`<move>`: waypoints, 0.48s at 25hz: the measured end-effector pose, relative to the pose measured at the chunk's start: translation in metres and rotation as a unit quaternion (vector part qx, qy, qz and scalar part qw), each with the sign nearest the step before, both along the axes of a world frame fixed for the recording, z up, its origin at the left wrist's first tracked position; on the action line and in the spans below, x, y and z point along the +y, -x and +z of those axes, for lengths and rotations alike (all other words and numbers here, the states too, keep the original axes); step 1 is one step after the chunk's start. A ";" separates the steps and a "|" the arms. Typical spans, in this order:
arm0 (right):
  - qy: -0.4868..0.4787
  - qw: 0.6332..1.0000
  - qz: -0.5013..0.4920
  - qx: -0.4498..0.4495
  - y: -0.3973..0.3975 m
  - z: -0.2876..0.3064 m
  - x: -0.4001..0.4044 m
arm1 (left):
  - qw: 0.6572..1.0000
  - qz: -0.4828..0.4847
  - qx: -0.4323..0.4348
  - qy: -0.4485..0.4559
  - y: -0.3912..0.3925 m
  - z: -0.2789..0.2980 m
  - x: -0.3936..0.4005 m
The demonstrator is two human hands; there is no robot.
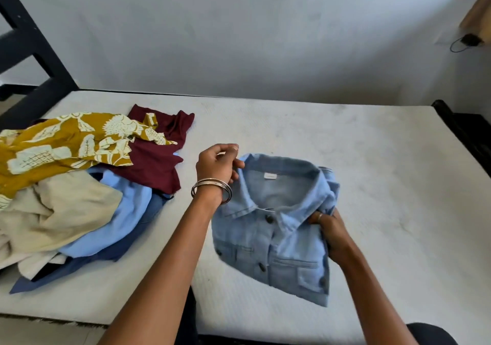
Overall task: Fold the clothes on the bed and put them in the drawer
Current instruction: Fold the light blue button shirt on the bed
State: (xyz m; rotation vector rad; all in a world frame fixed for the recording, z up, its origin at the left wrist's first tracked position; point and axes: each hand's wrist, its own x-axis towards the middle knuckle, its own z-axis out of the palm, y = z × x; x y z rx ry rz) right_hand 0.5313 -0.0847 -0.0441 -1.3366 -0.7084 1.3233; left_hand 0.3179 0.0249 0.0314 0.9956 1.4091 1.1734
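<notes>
A folded light-blue denim jacket (276, 227) lies front-up on the white mattress (358, 158), collar toward the wall. My right hand (330, 234) grips its right edge near the tucked sleeve. My left hand (219, 165), bangles on the wrist, hovers by the collar's left tip with curled fingers; whether it pinches the cloth is unclear. A heap of unfolded clothes lies at the left: a mustard patterned shirt (61, 142), a maroon top (156, 158), a beige garment (58, 211), a light-blue shirt (125, 214) and a dark-blue piece (87, 267).
A black bed frame (29, 52) rises at the far left and another dark frame part (467, 129) runs along the right edge. A grey wall (252, 31) stands behind the bed. A brown board with a cable (470, 39) sits at the upper right. No drawer is in view.
</notes>
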 end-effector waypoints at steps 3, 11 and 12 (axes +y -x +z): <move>0.142 0.987 -0.080 -0.006 -0.043 -0.027 -0.017 | 0.999 0.006 0.034 -0.009 -0.016 -0.033 -0.012; 0.338 0.902 -0.098 -0.250 -0.068 -0.123 -0.077 | 0.881 -0.231 0.313 0.268 -0.041 -0.191 -0.082; 0.333 0.902 -0.097 -0.258 -0.063 -0.122 -0.078 | 0.871 -0.243 0.333 0.268 -0.047 -0.197 -0.085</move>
